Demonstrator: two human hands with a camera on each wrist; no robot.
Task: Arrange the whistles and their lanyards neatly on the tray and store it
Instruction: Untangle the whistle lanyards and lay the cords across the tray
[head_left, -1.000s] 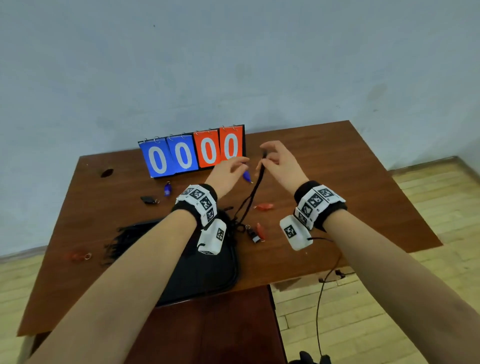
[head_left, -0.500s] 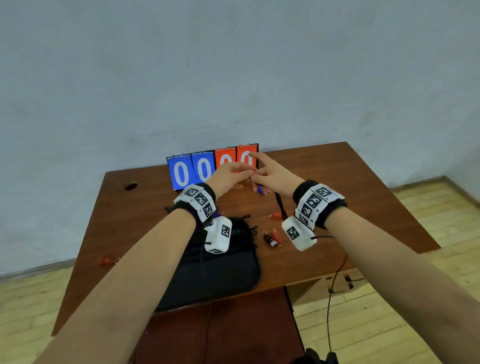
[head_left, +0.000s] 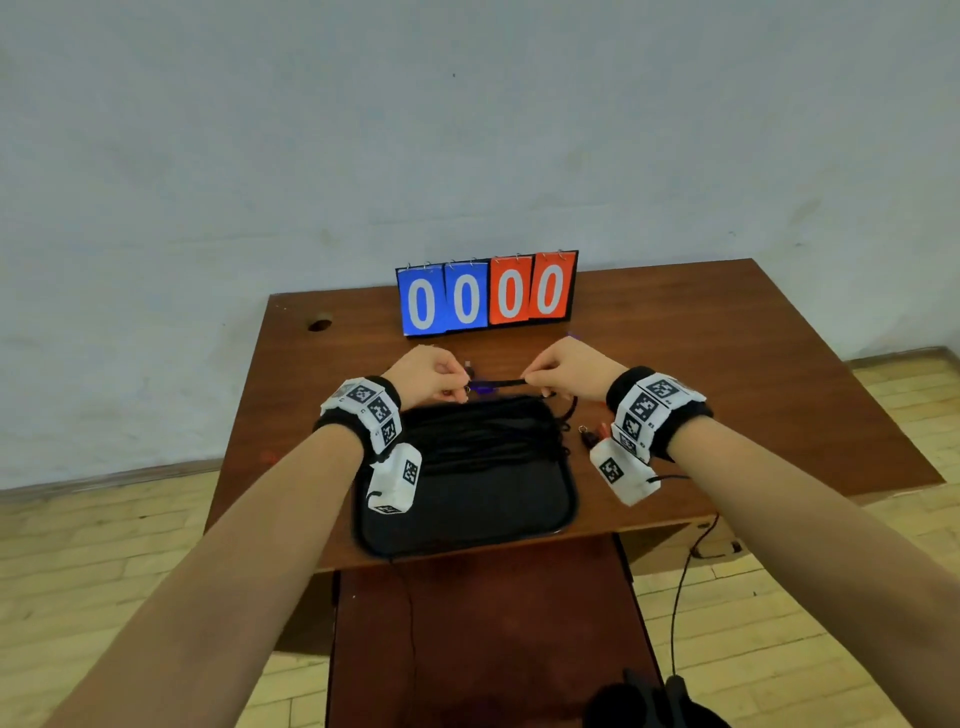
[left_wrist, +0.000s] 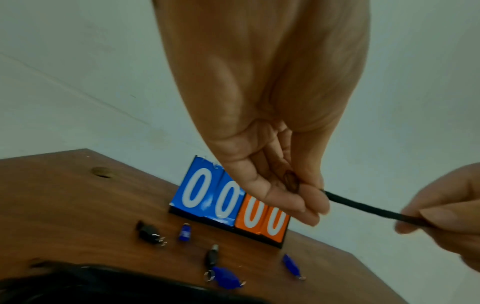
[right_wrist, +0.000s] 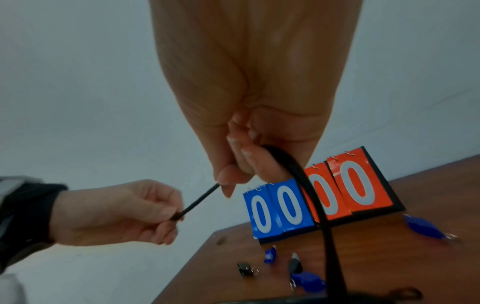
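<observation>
We judge the task roughly half done. The brown surface (head_left: 727, 364) carries everything, and the scoreboard (head_left: 488, 293) at its far edge is our landmark. In front of the scoreboard, toward us, lies the black tray (head_left: 519, 499). On its far half sits a pile of black lanyards (head_left: 488, 431), laid more or less side by side; the near half of the tray looks bare, and we see no whistle in it.

Between the scoreboard and the tray, our left hand (head_left: 428, 376) and right hand (head_left: 563, 369) hold one more lanyard (left_wrist: 363, 206) stretched taut just above the tray's far rim. Each grip is clamped on it: left thumb and fingertips pinch one end, the right pinches the strap, and its slack loops down from that hand toward the tray.

The whistles still lie loose on the surface. Just in front of the scoreboard are a black whistle (left_wrist: 149, 233), a small blue whistle (left_wrist: 185, 232), another dark whistle (left_wrist: 212, 256), a larger blue whistle (left_wrist: 226, 279) and a further blue whistle (left_wrist: 292, 267). Right of the tray is a small cluster (head_left: 595, 432), black and red, too small to sort out.

Left to do, in our judgement: lay this lanyard down, gather the whistles onto the tray, then store it.
</observation>
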